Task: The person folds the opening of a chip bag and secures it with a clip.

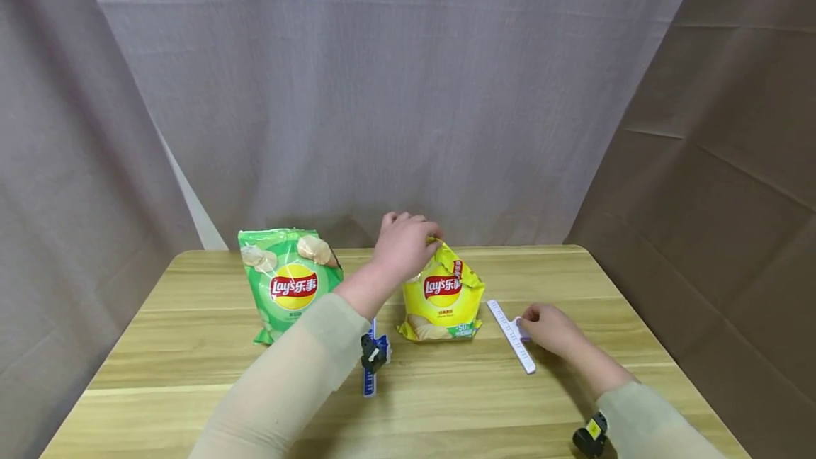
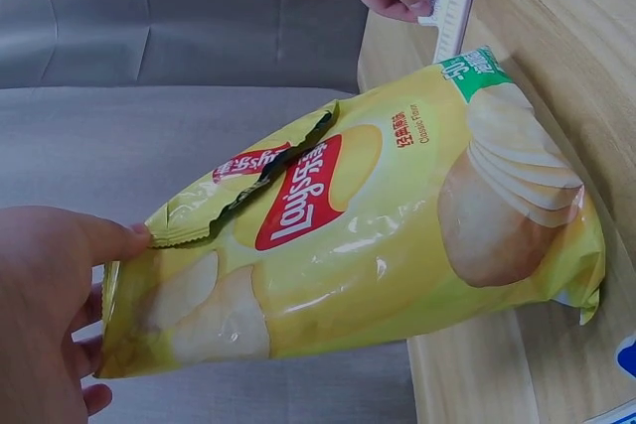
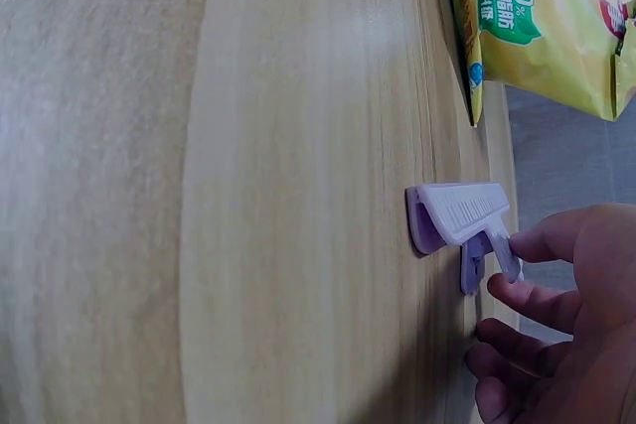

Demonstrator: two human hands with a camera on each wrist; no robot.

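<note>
A: Left hand (image 1: 404,246), go.
B: Thumb and fingers pinch the yellow Lay's Classic bag (image 1: 440,310) at its top edge. Bag stands on the tabletop (image 1: 446,395), around the middle, toward the far edge.
A: Right hand (image 1: 551,328)?
B: Thumb and index finger pinch the handle of the purple ruler-marked clip (image 1: 512,336), other fingers loosely bent. Clip's right of the yellow bag, apart from it, toward the tabletop's right edge. Fully resting or slightly raised, can't tell.
A: How to do this part well?
B: I'd pinch the bag high, right on the top edge, and steady it upright without squeezing the body; pressure there could crush chips or push them out through the tear. On the clip, I'd set thumb and index squarely on the handle plates; a fingertip at the very end may slip.
A: Containers?
B: Two. Yellow bag has a torn flap (image 2: 248,161) across its upper front; inside doesn't show, the chips in view are just print. Green Lay's bag (image 1: 290,282) stands toward the far left corner, looks plump, contents hidden. Torn or sealed, can't tell.
A: Anything else?
B: Blue clip (image 1: 370,382), nearer the near edge than the yellow bag and left of it, partly covered by the black wrist device (image 1: 372,351).
</note>
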